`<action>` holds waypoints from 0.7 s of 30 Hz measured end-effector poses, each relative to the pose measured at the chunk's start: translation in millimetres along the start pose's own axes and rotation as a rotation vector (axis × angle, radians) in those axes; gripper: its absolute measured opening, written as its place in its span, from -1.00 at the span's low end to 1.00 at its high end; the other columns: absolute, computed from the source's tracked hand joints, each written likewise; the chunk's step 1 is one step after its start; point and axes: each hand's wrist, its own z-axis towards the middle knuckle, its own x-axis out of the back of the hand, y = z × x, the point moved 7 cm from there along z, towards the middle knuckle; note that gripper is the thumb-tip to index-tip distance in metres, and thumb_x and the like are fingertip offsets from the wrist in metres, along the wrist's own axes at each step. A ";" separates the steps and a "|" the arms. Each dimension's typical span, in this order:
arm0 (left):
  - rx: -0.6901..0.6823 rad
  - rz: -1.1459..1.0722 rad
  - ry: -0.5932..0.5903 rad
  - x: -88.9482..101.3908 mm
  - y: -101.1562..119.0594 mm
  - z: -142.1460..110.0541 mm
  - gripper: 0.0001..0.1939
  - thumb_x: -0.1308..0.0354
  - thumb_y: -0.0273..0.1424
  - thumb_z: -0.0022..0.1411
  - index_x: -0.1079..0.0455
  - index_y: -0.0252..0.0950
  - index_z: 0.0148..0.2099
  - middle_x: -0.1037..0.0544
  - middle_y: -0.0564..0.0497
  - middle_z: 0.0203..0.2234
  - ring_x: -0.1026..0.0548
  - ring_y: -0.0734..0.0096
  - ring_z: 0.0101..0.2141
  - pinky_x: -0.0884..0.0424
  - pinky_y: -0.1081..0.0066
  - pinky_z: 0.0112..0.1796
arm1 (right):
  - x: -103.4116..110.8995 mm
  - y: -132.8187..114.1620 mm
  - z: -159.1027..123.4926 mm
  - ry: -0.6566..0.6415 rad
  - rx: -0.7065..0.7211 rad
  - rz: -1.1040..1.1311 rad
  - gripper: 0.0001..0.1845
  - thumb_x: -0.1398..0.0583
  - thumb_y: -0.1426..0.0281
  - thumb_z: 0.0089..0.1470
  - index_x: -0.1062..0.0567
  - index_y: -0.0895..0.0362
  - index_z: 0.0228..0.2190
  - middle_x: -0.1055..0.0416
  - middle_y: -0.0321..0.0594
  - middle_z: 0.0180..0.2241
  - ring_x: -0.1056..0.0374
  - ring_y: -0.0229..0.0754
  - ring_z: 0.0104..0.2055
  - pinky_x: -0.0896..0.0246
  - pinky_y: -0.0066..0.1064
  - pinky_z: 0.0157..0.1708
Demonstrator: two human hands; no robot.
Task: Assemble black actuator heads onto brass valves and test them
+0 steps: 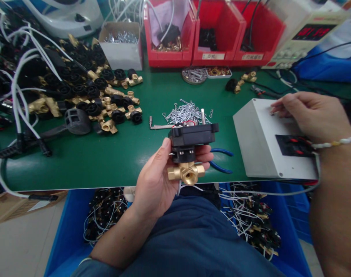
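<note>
My left hand (pixel 156 179) is wrapped round an electric valve (pixel 189 148), held over the table's front edge. The valve has a brass three-port body below and a black actuator housing on top, with a metal pin and red wire showing above it. A white cable runs from beneath my left hand toward a grey box (pixel 260 142). On top of that box, my right hand (pixel 311 111) has its fingers pinched at a small metal switch (pixel 273 113), partly hidden by the fingertips. Behind the valve lie a pile of metal clips (pixel 185 112) and a hex key-like tool (pixel 159 126); blue-handled pliers (pixel 221 151) are beside it.
Brass valve bodies with black collars (pixel 106 104) crowd the left, near a black mallet (pixel 77 121) and white cables. Red bins (pixel 171 57), a carton of metal pins (pixel 122 54) and a power supply (pixel 308 34) line the back. Blue crates (pixel 64 231) sit below.
</note>
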 end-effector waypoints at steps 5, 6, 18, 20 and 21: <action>0.001 -0.011 -0.020 -2.5 0.3 0.2 -0.50 0.16 -0.28 0.52 -0.59 -0.41 -0.15 -0.71 -0.13 -0.29 -0.70 0.30 -0.25 -0.64 0.41 -0.20 | -0.1 -2.0 -2.2 0.000 -0.011 -0.013 -0.35 -0.23 -0.28 -0.06 -0.54 0.09 -0.49 -0.50 -0.15 -0.42 -0.28 -0.28 -0.44 -0.27 -0.27 -0.27; 0.002 -0.015 -0.027 -2.9 0.3 0.2 -0.49 0.16 -0.28 0.52 -0.59 -0.41 -0.15 -0.71 -0.13 -0.29 -0.70 0.31 -0.25 -0.64 0.41 -0.20 | 0.2 -2.0 -2.5 0.003 -0.013 -0.011 -0.36 -0.23 -0.26 -0.05 -0.55 0.09 -0.49 -0.50 -0.15 -0.41 -0.29 -0.28 -0.44 -0.28 -0.28 -0.27; 0.015 -0.041 -0.043 -4.4 0.0 0.4 -0.46 0.21 -0.30 0.54 -0.59 -0.39 -0.16 -0.71 -0.11 -0.30 -0.70 0.32 -0.25 -0.63 0.42 -0.20 | 2.1 0.7 0.0 0.006 -0.009 -0.007 -0.30 -0.23 -0.31 -0.10 -0.57 0.11 -0.46 -0.54 -0.10 -0.38 -0.32 -0.26 -0.44 -0.33 -0.28 -0.25; 0.016 -0.034 -0.033 -4.5 0.0 0.2 -0.48 0.18 -0.29 0.53 -0.60 -0.39 -0.17 -0.71 -0.11 -0.30 -0.70 0.32 -0.25 -0.63 0.42 -0.20 | 2.0 0.9 0.2 0.005 -0.012 -0.001 -0.34 -0.25 -0.27 -0.08 -0.56 0.11 -0.47 -0.54 -0.11 -0.39 -0.32 -0.26 -0.44 -0.33 -0.29 -0.27; 0.015 -0.030 -0.026 -4.4 0.3 0.4 -0.50 0.16 -0.29 0.52 -0.60 -0.38 -0.16 -0.71 -0.11 -0.30 -0.69 0.32 -0.24 -0.63 0.42 -0.19 | 2.0 1.1 0.3 0.007 -0.012 -0.001 -0.37 -0.26 -0.24 -0.05 -0.56 0.11 -0.47 -0.54 -0.12 -0.39 -0.32 -0.26 -0.44 -0.33 -0.29 -0.27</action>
